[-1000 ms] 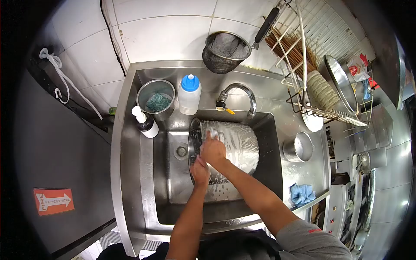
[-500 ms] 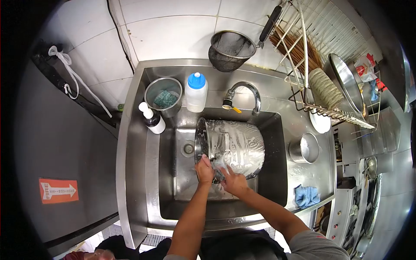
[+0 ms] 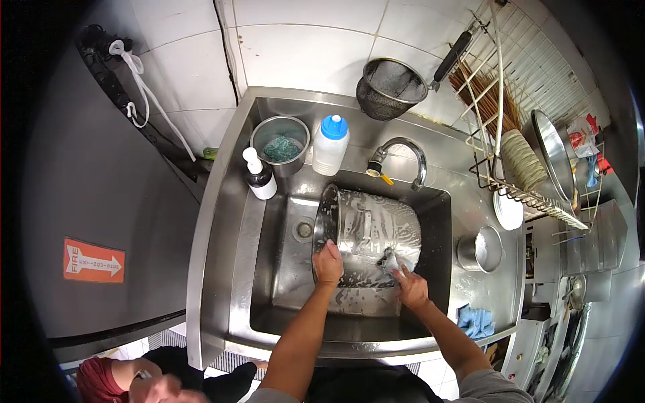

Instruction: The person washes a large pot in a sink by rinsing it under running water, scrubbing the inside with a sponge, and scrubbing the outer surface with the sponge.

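A large soapy metal pot (image 3: pixel 379 228) lies on its side in the sink basin (image 3: pixel 289 269), its mouth facing left. My left hand (image 3: pixel 328 263) is closed on the pot's rim at the lower left. Against the pot's lower right side, my right hand (image 3: pixel 411 287) grips a grey-white scrubber (image 3: pixel 392 260), whose exact kind is hard to tell. White suds streak the pot's outer wall.
Behind the basin stand a curved faucet (image 3: pixel 403 144), a blue-capped bottle (image 3: pixel 331 144), a pump bottle (image 3: pixel 260 176) and a metal bowl (image 3: pixel 281 144). A small pot (image 3: pixel 480 248) and blue cloth (image 3: pixel 476 321) are at right. Another person's hand (image 3: pixel 171 389) shows at lower left.
My right hand with the scrubber has moved down and then right along the pot. My left hand stays at the rim. The view has shifted, and another person shows more at lower left.
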A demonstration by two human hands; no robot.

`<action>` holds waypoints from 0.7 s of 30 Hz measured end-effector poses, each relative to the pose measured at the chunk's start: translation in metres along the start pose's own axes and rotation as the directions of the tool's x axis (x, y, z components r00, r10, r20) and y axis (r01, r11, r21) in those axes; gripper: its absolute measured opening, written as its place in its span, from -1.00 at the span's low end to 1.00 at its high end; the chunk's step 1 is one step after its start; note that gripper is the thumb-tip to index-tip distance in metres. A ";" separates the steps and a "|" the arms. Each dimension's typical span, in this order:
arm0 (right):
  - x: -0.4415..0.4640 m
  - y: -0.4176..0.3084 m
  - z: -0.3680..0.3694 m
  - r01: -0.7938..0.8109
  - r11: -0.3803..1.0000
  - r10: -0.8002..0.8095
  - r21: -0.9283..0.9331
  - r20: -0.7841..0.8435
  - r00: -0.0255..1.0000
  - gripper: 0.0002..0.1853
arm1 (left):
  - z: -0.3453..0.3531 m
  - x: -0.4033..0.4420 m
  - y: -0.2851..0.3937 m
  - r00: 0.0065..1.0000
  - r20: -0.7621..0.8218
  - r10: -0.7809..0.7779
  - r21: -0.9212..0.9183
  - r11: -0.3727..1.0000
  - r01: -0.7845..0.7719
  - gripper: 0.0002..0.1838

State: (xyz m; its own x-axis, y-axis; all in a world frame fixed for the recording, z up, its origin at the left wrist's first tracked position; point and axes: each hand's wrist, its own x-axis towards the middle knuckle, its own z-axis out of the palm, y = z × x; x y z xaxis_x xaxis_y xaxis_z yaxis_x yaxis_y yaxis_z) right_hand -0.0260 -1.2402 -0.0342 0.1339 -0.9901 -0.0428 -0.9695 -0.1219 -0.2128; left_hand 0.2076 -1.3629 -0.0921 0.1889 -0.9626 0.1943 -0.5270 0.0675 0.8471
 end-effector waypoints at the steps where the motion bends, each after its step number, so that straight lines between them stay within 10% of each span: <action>1: 0.004 0.006 0.003 0.111 0.994 -0.112 -0.023 -0.045 0.993 -0.34 | -0.001 0.000 0.000 1.000 0.008 -0.004 0.025 1.000 0.004 -0.60; 10: 0.128 0.004 -0.030 0.450 0.893 -0.447 -0.004 0.104 0.889 -0.45 | -0.001 -0.002 0.002 1.000 0.019 -0.021 0.054 0.998 0.020 -0.58; 17: 0.152 0.000 -0.005 0.108 0.991 -0.119 -0.082 -0.147 0.982 -0.45 | 0.004 0.010 -0.002 0.999 -0.007 0.031 0.089 0.996 -0.031 -0.56; 21: 0.133 -0.010 -0.033 0.138 0.985 -0.136 -0.107 0.022 0.990 -0.46 | 0.007 0.010 -0.003 0.999 -0.006 0.041 0.114 0.993 -0.040 -0.57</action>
State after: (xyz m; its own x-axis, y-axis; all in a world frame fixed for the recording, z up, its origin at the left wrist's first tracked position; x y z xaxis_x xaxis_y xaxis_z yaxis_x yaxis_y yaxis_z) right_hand -0.0056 -1.3732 -0.0054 0.2691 -0.9625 -0.0344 -0.9581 -0.2639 -0.1110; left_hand 0.2055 -1.3746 -0.0956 0.1718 -0.9575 0.2316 -0.6251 0.0758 0.7769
